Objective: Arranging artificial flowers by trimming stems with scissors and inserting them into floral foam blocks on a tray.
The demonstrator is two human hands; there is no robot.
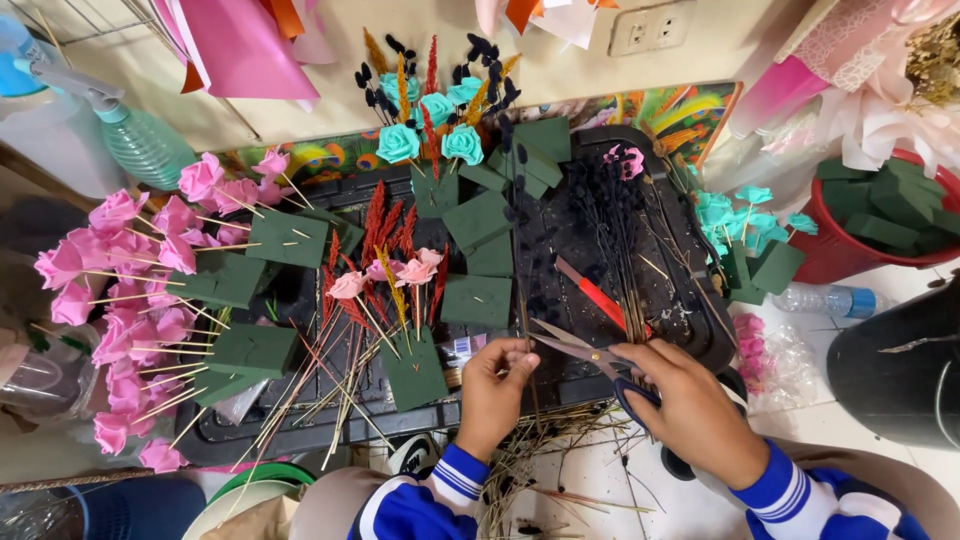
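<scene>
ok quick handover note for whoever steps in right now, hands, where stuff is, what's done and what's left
Left hand: pinching a thin dark stem upright over the black tray.
Right hand: holding scissors, blades open at the stem.
Around: green foam blocks across the tray; one foam block already carries pink roses and red sprigs; teal roses stand at the back; loose pink roses on sticks lie left; a red-handled knife lies on the tray.
Done: some blocks filled; cut stem scraps on the floor.
Left: several blocks bare, this stem not yet cut.
</scene>
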